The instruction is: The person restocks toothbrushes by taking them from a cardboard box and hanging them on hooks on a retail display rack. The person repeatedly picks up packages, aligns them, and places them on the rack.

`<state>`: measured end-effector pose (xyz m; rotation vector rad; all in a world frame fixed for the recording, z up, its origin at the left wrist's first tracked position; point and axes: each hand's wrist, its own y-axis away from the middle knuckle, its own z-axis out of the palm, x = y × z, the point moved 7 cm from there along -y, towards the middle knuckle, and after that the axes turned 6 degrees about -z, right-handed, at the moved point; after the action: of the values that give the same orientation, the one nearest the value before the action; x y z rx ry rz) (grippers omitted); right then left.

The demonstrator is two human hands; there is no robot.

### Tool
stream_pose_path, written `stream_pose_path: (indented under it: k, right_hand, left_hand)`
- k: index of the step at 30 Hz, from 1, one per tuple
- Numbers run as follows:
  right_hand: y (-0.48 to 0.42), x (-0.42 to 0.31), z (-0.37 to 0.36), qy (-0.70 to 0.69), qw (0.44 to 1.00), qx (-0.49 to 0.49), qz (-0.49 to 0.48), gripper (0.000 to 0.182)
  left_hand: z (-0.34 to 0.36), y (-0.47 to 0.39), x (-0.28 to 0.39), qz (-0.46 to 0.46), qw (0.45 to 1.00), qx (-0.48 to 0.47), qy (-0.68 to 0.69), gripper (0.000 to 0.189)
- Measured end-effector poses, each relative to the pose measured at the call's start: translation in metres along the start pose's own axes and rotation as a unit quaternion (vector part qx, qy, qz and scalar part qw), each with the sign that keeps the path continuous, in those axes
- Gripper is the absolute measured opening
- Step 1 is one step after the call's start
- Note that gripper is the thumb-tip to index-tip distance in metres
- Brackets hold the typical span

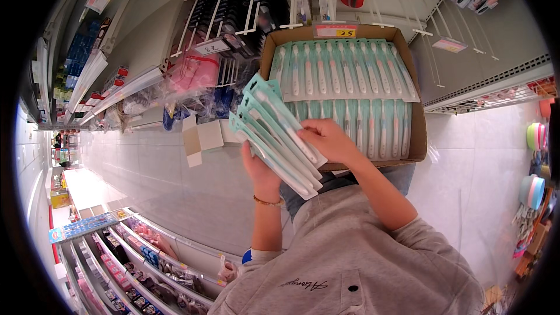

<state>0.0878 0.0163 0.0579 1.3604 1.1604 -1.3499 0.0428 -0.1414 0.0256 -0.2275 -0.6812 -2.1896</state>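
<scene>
My left hand holds a fanned stack of toothbrush packs, each with a teal card and a clear front. The thumb and fingers of my right hand grip the uppermost toothbrush pack of this fan near its lower end. Just beyond the hands stands an uncapped cardboard box. Inside it, more packaged toothbrushes lie in two overlapping rows. Their handles are mostly white, some with pink, grey or blue parts. The fan covers the box's lower left corner.
Pegboard hooks with hanging goods jut out behind the box. A price tag hangs over its far rim. Open carton flaps lie left of the box, near bagged pink goods. Stocked shelves run along the lower left.
</scene>
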Motion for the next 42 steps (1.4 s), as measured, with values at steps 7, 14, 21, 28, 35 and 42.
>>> stream_pose_path:
  k: [7,14,21,28,35,42]
  right_hand:
    - [-0.002,0.011,-0.032,-0.069,0.989,0.132,0.007,0.020]
    - [-0.002,0.048,-0.038,0.084,0.989,0.118,0.037,0.020]
    - [-0.002,0.059,-0.029,0.089,0.992,0.078,0.038,0.020]
    - [-0.001,0.089,-0.013,0.055,0.997,0.007,0.062,0.016]
    - [-0.005,0.095,0.009,0.024,0.991,-0.068,0.110,0.016]
    - [-0.009,0.072,0.000,0.144,0.988,0.024,0.046,0.019]
  left_hand:
    - [0.018,0.000,-0.005,-0.017,0.996,-0.084,-0.003,0.062]
    - [-0.006,-0.006,0.003,-0.010,0.991,-0.093,0.092,0.063]
    - [-0.009,-0.005,0.002,-0.007,0.992,-0.082,0.100,0.063]
    - [-0.007,-0.006,0.000,-0.007,0.991,-0.081,0.101,0.063]
    - [-0.007,-0.007,0.001,0.005,0.993,-0.082,0.084,0.062]
    - [-0.006,-0.005,-0.001,-0.008,0.990,-0.098,0.103,0.062]
